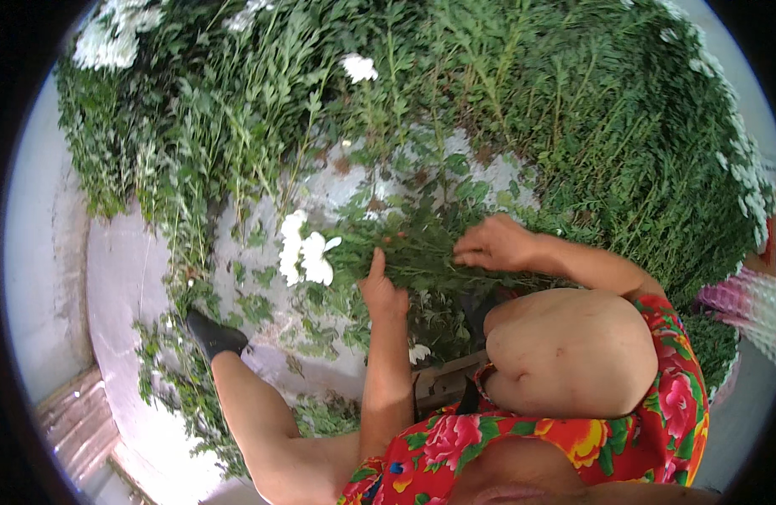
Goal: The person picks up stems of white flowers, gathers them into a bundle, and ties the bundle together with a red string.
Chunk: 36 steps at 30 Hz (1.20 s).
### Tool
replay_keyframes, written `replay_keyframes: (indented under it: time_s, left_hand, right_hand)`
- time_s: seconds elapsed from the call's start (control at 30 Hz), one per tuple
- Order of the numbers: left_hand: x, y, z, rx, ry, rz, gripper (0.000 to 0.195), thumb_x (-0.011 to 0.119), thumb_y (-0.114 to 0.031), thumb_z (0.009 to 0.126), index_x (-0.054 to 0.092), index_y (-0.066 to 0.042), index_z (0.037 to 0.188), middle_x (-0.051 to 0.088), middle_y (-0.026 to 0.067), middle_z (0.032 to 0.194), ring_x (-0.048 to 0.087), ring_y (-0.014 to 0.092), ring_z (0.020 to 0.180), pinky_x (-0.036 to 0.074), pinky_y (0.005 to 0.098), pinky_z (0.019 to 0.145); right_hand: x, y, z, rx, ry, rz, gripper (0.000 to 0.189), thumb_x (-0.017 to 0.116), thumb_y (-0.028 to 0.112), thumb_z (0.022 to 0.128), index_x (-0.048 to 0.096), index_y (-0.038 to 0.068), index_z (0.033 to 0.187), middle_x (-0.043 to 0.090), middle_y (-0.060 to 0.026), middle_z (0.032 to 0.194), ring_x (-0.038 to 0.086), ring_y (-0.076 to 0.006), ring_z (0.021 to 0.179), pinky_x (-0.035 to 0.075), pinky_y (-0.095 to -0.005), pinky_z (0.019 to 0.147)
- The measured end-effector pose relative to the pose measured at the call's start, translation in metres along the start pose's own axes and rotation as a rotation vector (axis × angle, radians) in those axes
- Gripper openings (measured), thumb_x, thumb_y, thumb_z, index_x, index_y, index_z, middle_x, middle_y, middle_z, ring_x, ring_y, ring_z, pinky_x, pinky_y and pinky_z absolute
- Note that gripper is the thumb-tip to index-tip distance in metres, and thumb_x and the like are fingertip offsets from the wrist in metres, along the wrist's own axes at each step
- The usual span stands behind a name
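A bunch of white chrysanthemums [309, 252] lies sideways before me, its blooms to the left and its leafy stems running right. My left hand [385, 290] grips the bunch just behind the blooms, with one finger extended over the stems; the underside of the grip is hidden. At the lower end of the stems, my right hand [496, 245] has its fingers bent and partly spread, slightly blurred; whether it touches a stem cannot be told.
Piles of leafy chrysanthemum stems [615, 126] surround me at the front and right, white blooms at the outer edge. Cut leaves litter the grey floor [325, 189]. One white bloom [359, 67] stands ahead. Part of another person [760, 303] shows at far right. A wall [47, 252] runs at left.
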State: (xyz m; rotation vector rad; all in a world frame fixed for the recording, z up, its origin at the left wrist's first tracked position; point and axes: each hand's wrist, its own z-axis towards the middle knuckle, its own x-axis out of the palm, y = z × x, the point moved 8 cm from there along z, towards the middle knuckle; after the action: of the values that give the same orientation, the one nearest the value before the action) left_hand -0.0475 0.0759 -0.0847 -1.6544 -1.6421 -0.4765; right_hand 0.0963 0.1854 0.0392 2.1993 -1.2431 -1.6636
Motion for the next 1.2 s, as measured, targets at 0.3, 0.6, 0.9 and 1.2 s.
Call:
replay_keyframes:
  time_s: [0.3,0.6,0.9,1.2]
  left_hand:
    - [0.007,-0.007,-0.004,-0.041,-0.062,0.046,0.033,0.051,-0.018,0.104,0.053,0.002,0.130,0.063,0.0231,0.127,0.064,0.034,0.112,0.053,0.0496,0.097]
    - [0.004,0.008,-0.001,-0.080,0.039,0.066,0.040,0.052,-0.017,0.103,0.043,0.000,0.138,0.064,0.0246,0.122,0.063,0.035,0.112,0.054,0.0532,0.095]
    - [-0.001,-0.009,-0.001,-0.047,0.018,0.070,0.036,0.048,-0.018,0.104,0.046,-0.001,0.136,0.064,0.0239,0.123,0.063,0.036,0.111,0.053,0.0539,0.096]
    - [0.000,-0.004,0.002,-0.056,0.073,0.151,0.039,0.049,-0.023,0.104,0.049,0.003,0.134,0.065,0.0215,0.123,0.063,0.034,0.111,0.051,0.0510,0.098]
  right_hand:
    - [-0.089,-0.118,0.129,0.318,-0.246,0.153,0.039,0.068,0.024,0.091,0.062,0.006,0.125,0.070,-0.0148,0.104,0.068,-0.0313,0.093,0.053,-0.0432,0.082]
    - [-0.070,-0.177,0.173,0.589,-0.564,0.733,0.087,0.079,0.035,0.083,0.037,-0.005,0.149,0.050,-0.0262,0.144,0.052,-0.0386,0.130,0.043,-0.0420,0.108]
    - [-0.177,-0.112,0.046,0.504,-1.249,-0.290,0.041,0.073,0.010,0.084,0.058,0.006,0.122,0.058,-0.0142,0.118,0.056,-0.0318,0.114,0.046,-0.0462,0.097]
    - [-0.289,-0.125,0.097,0.290,-1.138,0.476,0.037,0.067,0.017,0.093,0.059,0.001,0.125,0.067,-0.0129,0.116,0.066,-0.0229,0.103,0.055,-0.0385,0.089]
